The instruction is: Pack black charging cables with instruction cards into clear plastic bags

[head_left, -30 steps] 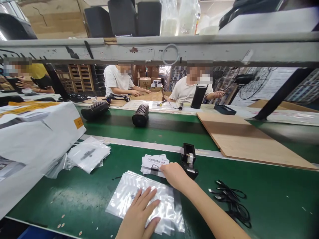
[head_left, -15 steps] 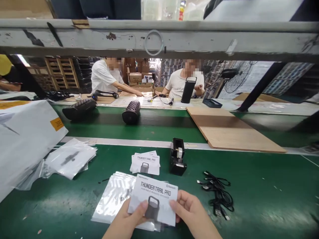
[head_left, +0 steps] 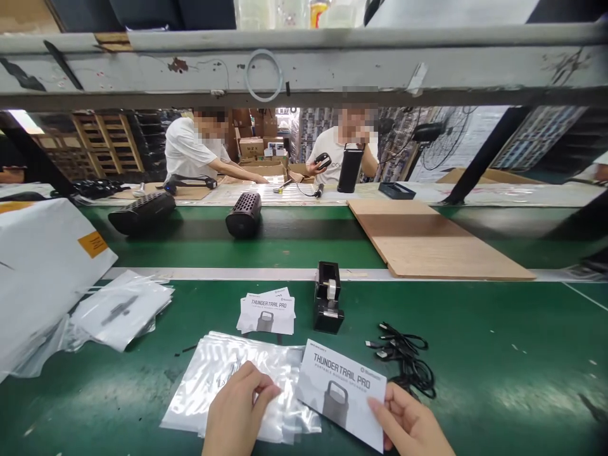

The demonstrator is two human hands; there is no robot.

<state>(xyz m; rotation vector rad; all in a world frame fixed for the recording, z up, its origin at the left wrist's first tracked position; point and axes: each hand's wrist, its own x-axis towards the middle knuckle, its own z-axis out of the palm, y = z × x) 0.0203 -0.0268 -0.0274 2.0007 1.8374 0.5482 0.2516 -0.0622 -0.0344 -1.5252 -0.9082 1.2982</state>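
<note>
My right hand (head_left: 411,424) pinches the lower right corner of a white "Thunder Trail Pro" leaflet (head_left: 339,391) with a picture of a speaker on it. My left hand (head_left: 240,411) rests on a stack of clear plastic bags (head_left: 223,380), its fingers curled and pinching at the top bag. A small pile of the same leaflets (head_left: 266,311) lies on the green table beyond the bags. Beside that pile stands a black tape dispenser (head_left: 327,304). A tangle of black cables (head_left: 403,358) lies to the right of the held leaflet.
Filled clear bags (head_left: 118,310) and a large white sack (head_left: 42,266) lie at left. Two black speakers (head_left: 244,214) lie on the green belt (head_left: 294,244) beside a wooden board (head_left: 427,240). Two people in white shirts work across the belt. A grey beam (head_left: 304,66) spans overhead.
My right hand took one leaflet from the pile, brought it near with both hands, then carried it right. My left hand let go of it and returned to the plastic bags.
</note>
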